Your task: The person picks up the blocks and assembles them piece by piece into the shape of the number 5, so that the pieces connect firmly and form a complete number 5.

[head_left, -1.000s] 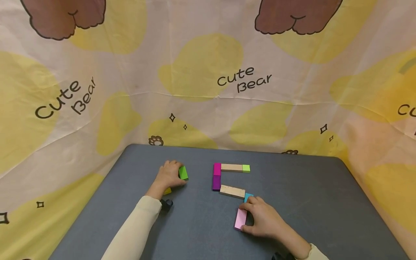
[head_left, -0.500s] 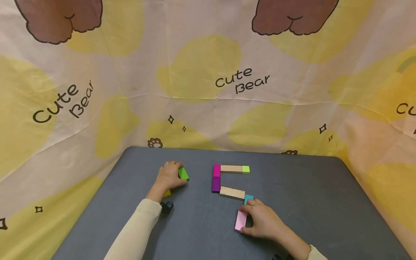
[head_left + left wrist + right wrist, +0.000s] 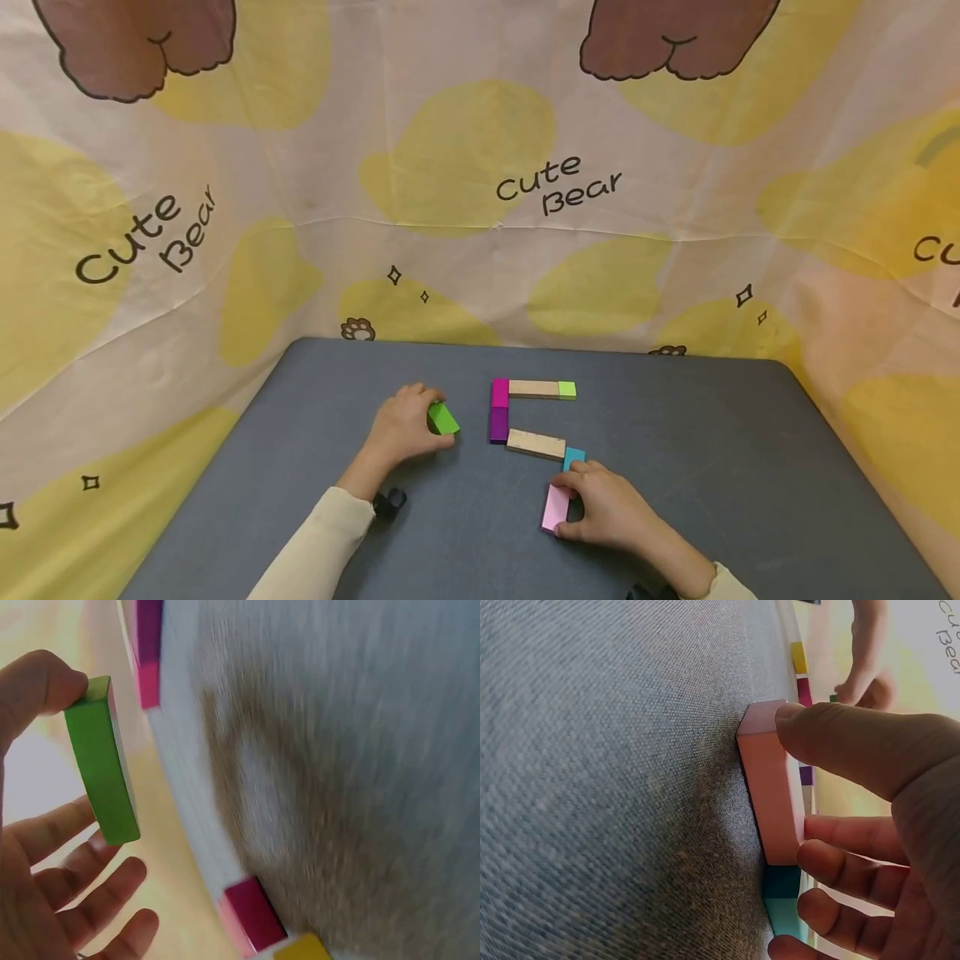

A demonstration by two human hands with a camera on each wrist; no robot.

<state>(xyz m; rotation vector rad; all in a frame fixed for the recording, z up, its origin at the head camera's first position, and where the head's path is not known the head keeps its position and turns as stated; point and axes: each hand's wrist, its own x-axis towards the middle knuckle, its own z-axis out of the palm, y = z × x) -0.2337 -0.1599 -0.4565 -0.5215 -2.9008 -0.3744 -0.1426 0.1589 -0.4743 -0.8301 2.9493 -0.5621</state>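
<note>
My left hand (image 3: 405,425) pinches a green block (image 3: 101,761) by its ends between thumb and fingers, held above the table. My right hand (image 3: 607,504) grips a pink block (image 3: 771,787) at its two ends, low at the table surface. Just beyond the pink block is a blue block (image 3: 573,458), partly hidden by the right fingers. From there a plain wooden block (image 3: 536,443) leads to a purple block (image 3: 498,425) and a magenta block (image 3: 500,392). A second wooden block (image 3: 534,389) and a small lime block (image 3: 567,390) extend right from the magenta one.
In the left wrist view, a dark red block (image 3: 253,915) and a yellow block (image 3: 301,948) lie on the table; the left hand hides them in the head view. The grey table (image 3: 712,450) ends at a printed cloth backdrop (image 3: 450,192).
My left hand has lifted the green block and moved right and slightly nearer, away from the yellow block. The right hand stays on the pink block.
</note>
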